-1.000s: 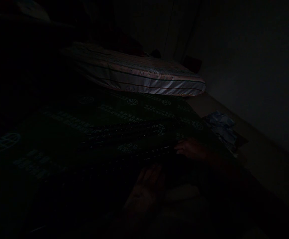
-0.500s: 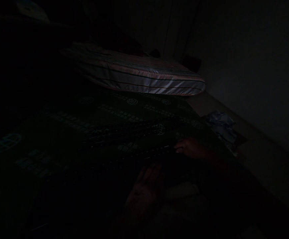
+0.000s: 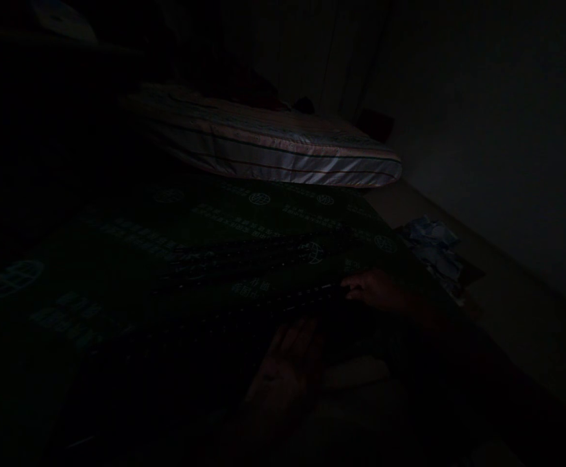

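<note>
the dark strip (image 3: pixel 307 297) left of my right hand (image 3: pixel 370 288) could slip if my grip, too dark to tell, is loose.

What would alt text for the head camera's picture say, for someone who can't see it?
In near darkness, a person's right hand reaches the end of what look like dark, pale-flecked strips on a green, globe-printed surface. The left hand is open nearby, and a striped mattress lies beyond.
</note>
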The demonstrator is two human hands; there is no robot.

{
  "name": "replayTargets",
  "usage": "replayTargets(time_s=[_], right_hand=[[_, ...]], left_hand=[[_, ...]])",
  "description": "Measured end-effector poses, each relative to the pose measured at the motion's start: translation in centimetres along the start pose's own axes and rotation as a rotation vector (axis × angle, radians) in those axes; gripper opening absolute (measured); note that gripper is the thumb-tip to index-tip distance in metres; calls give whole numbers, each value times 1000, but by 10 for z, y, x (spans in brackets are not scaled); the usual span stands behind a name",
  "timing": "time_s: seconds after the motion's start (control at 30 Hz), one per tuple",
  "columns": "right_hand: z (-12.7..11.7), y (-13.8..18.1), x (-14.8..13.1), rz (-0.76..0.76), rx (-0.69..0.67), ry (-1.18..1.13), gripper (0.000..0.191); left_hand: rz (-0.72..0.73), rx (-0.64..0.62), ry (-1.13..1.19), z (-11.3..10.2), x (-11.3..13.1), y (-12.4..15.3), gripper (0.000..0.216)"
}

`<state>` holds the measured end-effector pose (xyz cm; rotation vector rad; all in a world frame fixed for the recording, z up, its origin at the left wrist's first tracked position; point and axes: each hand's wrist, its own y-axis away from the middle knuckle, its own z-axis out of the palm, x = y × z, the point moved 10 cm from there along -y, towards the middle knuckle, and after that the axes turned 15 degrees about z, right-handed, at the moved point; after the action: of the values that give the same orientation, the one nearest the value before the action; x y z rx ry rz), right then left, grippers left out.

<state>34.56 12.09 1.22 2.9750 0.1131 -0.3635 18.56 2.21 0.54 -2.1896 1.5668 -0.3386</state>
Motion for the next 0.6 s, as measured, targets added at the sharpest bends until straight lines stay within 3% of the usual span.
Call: replayTargets(time_s=[0.23,0.4,0.6], right_hand=[[-8,10,-6,-28,55,57,21],[-16,33,-10,47,313,191,25],[6,55,-16,141,494,224,34]], left_hand=[[19,12,-31,-8,3,-5,30],[16,-7,-30,-6,3,-6,31],[-18,37,-10,-7,1,-5,29]])
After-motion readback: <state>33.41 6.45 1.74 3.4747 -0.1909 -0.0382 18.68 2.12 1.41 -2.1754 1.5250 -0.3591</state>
